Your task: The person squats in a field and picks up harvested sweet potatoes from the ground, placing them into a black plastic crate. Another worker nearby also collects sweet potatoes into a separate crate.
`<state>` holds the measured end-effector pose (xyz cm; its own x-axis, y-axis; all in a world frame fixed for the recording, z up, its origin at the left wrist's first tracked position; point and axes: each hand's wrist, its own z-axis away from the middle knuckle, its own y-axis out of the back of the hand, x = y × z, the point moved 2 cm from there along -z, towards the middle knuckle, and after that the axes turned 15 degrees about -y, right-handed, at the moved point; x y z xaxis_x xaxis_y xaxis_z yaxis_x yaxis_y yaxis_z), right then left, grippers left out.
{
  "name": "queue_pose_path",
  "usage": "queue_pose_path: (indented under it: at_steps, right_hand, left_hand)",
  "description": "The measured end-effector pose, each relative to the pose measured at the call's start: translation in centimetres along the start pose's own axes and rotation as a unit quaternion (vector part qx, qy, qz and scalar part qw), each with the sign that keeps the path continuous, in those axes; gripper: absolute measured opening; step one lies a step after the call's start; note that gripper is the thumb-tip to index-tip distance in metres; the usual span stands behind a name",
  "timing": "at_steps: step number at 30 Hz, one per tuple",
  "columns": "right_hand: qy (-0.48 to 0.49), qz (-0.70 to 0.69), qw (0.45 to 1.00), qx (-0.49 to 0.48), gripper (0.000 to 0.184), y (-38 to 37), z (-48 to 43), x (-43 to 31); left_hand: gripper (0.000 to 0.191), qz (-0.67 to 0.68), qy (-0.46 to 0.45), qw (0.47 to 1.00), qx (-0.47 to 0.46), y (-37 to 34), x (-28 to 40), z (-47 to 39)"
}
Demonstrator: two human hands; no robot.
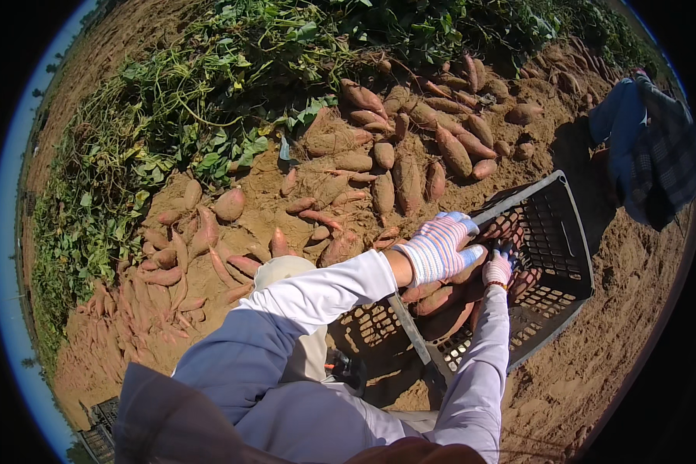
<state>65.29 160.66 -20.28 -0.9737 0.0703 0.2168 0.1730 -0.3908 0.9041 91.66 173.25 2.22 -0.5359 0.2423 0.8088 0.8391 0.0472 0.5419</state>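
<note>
My left hand (pixel 441 246), in a striped knit glove, grips the rim of a black plastic crate (pixel 516 200), with fingers and thumb on either side. Inside the tilted crate is my right hand (pixel 497 269), also gloved, with a beaded band at the wrist. Its fingertips are among sweet potatoes, and whether they hold one is unclear. Reddish sweet potatoes (pixel 441 304) are heaped in the crate's near part, below my left hand. Part of the crate's inside is hidden by my hands and right sleeve.
Many sweet potatoes (pixel 406 182) lie on the sandy soil beyond the crate and to the left. Green vines (pixel 209 87) are piled along the far side. Another person (pixel 644 145) is bent over at the right. More black crates (pixel 101 429) stand at the lower left.
</note>
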Motion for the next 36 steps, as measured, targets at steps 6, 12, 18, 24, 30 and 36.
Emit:
queue_pose_path:
  at_steps: [6, 12, 18, 24, 30, 36]
  right_hand:
    - [0.141, -0.396, 0.903, 0.083, 0.033, 7.3, -0.4, -3.2]
    - [0.285, -0.449, 0.811, 0.244, 0.027, 15.7, 15.0, -9.8]
    - [0.425, -0.220, 0.847, 0.230, 0.026, 15.4, 24.1, -17.6]
    - [0.409, -0.022, 0.909, 0.082, 0.018, 15.5, 23.4, -18.7]
    - [0.423, 0.075, 0.902, -0.033, 0.023, 17.0, 23.1, -20.8]
    - [0.414, 0.064, 0.905, -0.067, 0.020, 16.4, 22.5, -21.3]
  left_hand:
    - [0.041, 0.013, -0.003, 1.000, 0.020, 0.7, 0.7, 0.2]
    - [0.040, 0.001, 0.007, 0.999, 0.052, 5.2, 0.6, 0.8]
    - [0.036, -0.045, -0.016, 0.998, 0.029, 13.7, -9.8, 3.0]
    - [0.057, -0.111, 0.460, 0.881, -0.011, 19.5, -29.1, 14.3]
    - [0.071, -0.119, 0.502, 0.856, 0.041, 17.6, -39.7, 14.5]
    - [0.096, -0.117, 0.592, 0.785, 0.140, 16.5, -43.8, 8.2]
